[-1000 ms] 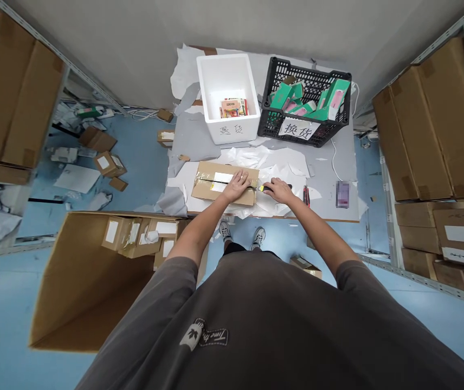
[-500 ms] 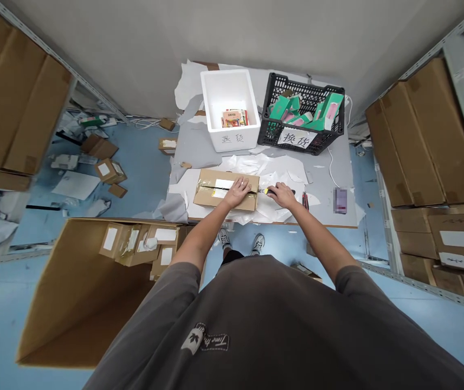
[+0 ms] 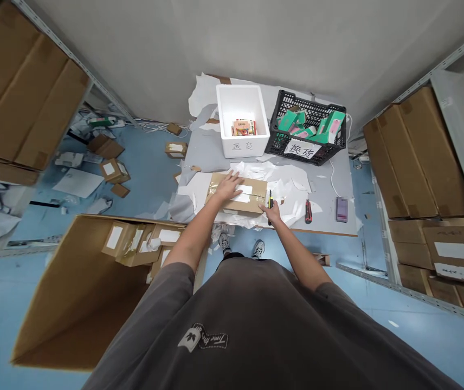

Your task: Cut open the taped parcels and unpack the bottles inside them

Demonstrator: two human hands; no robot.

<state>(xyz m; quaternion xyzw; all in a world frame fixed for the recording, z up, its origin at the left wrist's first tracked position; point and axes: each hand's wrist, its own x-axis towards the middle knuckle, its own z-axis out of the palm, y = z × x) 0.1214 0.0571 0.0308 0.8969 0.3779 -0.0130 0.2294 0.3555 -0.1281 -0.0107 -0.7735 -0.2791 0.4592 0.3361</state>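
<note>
Brown carton (image 3: pixel 252 206): lies flat near the middle of the table's (image 3: pixel 327 223) near edge, on crumpled white paper (image 3: pixel 258 170); its white label (image 3: pixel 243 193) carries print too small to read;
Left hand (image 3: pixel 227 187): rests with fingers spread on the carton's left part, gripping nothing;
Right hand (image 3: pixel 273 212): curls round a black-and-yellow cutter (image 3: pixel 270 202), tip pointing far; its fingertips seem to touch the carton's near right corner;
Step in hand: steadying the taped carton, cutter at the ready, by the look of it; whether the tape is slit cannot be told;
Next move: seems to call for a firm left hand, with the cutter kept clear of its fingers;
Foam bin (image 3: pixel 252 150): stands far left on the table; of 2 handwritten characters, the 2nd reads 货, the 1st less clear;
Crate sign (image 3: pixel 302 149): reads 换货 in bold strokes on the black crate (image 3: pixel 275 146), far right, holding green boxes (image 3: pixel 333 127);
Shirt patch (image 3: pixel 214 340): shows "Time", the rest unclear; a leaf marks the white tag (image 3: pixel 190 337) beside it
</note>
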